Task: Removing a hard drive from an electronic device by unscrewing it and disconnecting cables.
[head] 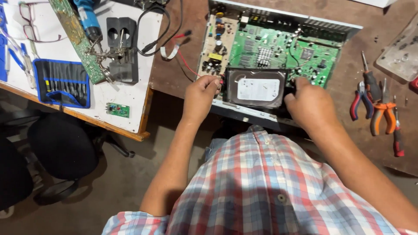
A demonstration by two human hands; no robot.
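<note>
A hard disk drive (257, 88) with a white label lies in the near part of an opened metal device case (331, 24). Behind it sit a green circuit board (283, 50) and a tan power board (217, 43). My left hand (200, 96) grips the drive's left edge, fingers curled around it. My right hand (308, 104) grips its right edge. Both forearms reach forward over my plaid shirt.
Pliers with orange handles (381, 114), red-blue pliers (359, 101) and screwdrivers (397, 137) lie on the brown table to the right. A white table at left carries a blue tool roll (63, 85), a small green board (117, 110), a clamp stand and glasses (30, 24). Black stools (61, 146) stand below.
</note>
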